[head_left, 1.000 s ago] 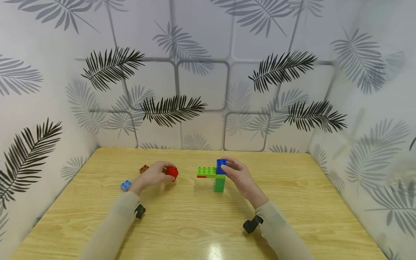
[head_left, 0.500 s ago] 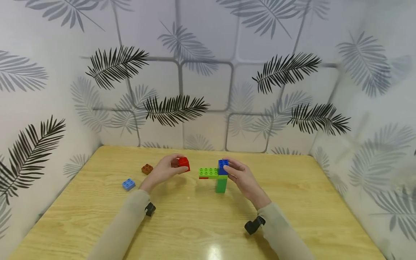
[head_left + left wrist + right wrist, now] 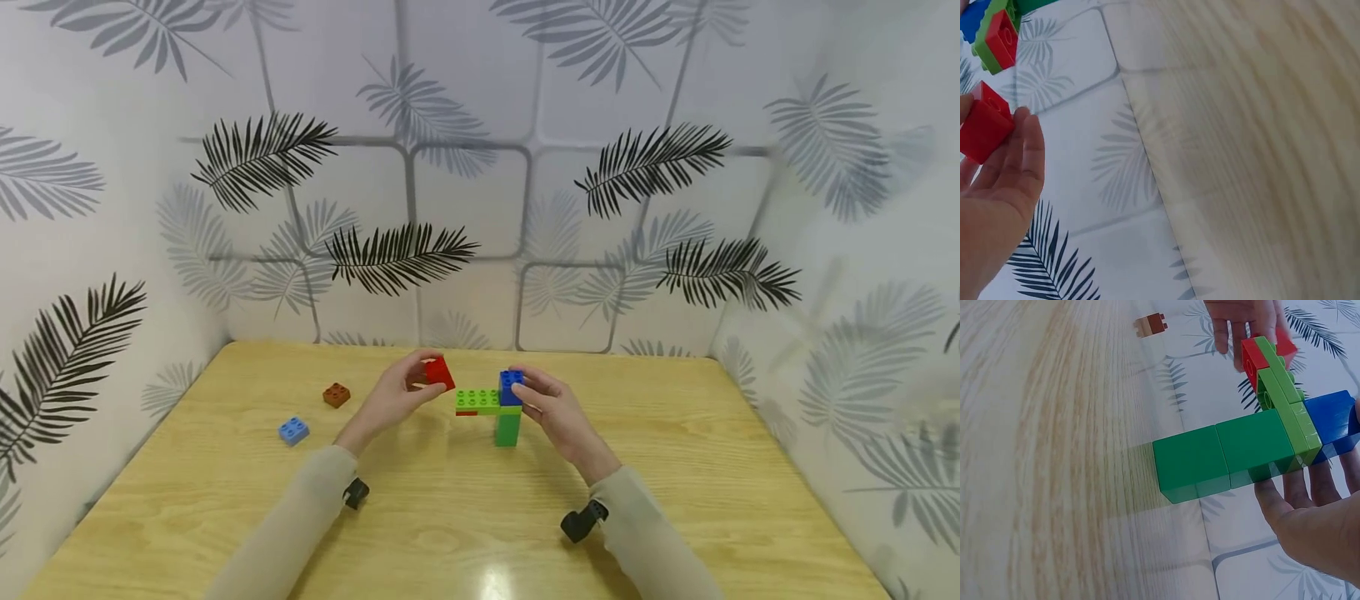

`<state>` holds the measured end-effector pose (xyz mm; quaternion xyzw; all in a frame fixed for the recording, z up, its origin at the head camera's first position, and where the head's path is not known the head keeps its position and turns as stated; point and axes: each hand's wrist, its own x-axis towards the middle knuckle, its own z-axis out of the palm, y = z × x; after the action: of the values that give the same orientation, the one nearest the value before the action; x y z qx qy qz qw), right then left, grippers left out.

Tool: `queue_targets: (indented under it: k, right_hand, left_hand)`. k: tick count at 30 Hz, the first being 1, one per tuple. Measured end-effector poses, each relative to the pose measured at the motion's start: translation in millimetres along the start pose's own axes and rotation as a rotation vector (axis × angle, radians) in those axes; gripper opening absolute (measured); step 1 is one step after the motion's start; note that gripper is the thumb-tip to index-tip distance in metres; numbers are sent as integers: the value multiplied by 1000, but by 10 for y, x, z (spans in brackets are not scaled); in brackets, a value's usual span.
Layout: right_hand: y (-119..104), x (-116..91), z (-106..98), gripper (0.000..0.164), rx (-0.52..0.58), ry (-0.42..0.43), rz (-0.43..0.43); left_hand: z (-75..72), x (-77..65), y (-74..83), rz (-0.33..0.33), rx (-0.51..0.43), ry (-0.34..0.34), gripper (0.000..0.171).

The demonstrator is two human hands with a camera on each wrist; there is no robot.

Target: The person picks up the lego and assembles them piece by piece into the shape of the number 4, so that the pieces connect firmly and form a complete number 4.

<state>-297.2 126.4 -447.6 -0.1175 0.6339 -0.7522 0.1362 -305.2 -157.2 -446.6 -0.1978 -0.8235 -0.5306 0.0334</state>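
Note:
In the head view my left hand (image 3: 393, 398) pinches a red toy brick (image 3: 438, 374) in the air, tilted, just above and left of a built piece. That piece is a column of two stacked green bricks (image 3: 1222, 453) on the table. A long light green brick (image 3: 477, 401) lies across the column and juts left, with another red brick (image 3: 1255, 359) under its far end. On top above the column sits a blue brick (image 3: 511, 387). My right hand (image 3: 558, 412) holds this blue brick from the right, thumb in front and fingers behind. The two red bricks appear apart in the left wrist view.
Loose on the wooden table (image 3: 465, 517) at the left lie a brown brick (image 3: 336, 394) and a light blue brick (image 3: 293, 430). Leaf-patterned walls (image 3: 465, 308) stand behind and at both sides of the table.
My left hand has lifted the red brick and carried it right, close to the light green brick's left end. The right hand has stayed at the blue brick.

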Motion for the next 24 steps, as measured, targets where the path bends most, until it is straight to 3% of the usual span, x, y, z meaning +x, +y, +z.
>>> queue_targets:
  k: [8, 10, 17, 24]
  right_hand:
    - [19, -1, 10, 51, 4, 20, -3]
    - [17, -5, 3, 51, 0, 19, -2]
    - [28, -20, 5, 52, -12, 15, -3]
    - [30, -5, 16, 51, -12, 20, -4]
  left_hand:
    - [130, -59, 200, 53, -83, 18, 53]
    - [160, -39, 167, 76, -84, 21, 53]
    - [226, -42, 153, 118, -32, 30, 53]
    - [266, -74, 180, 145, 44, -14, 51]
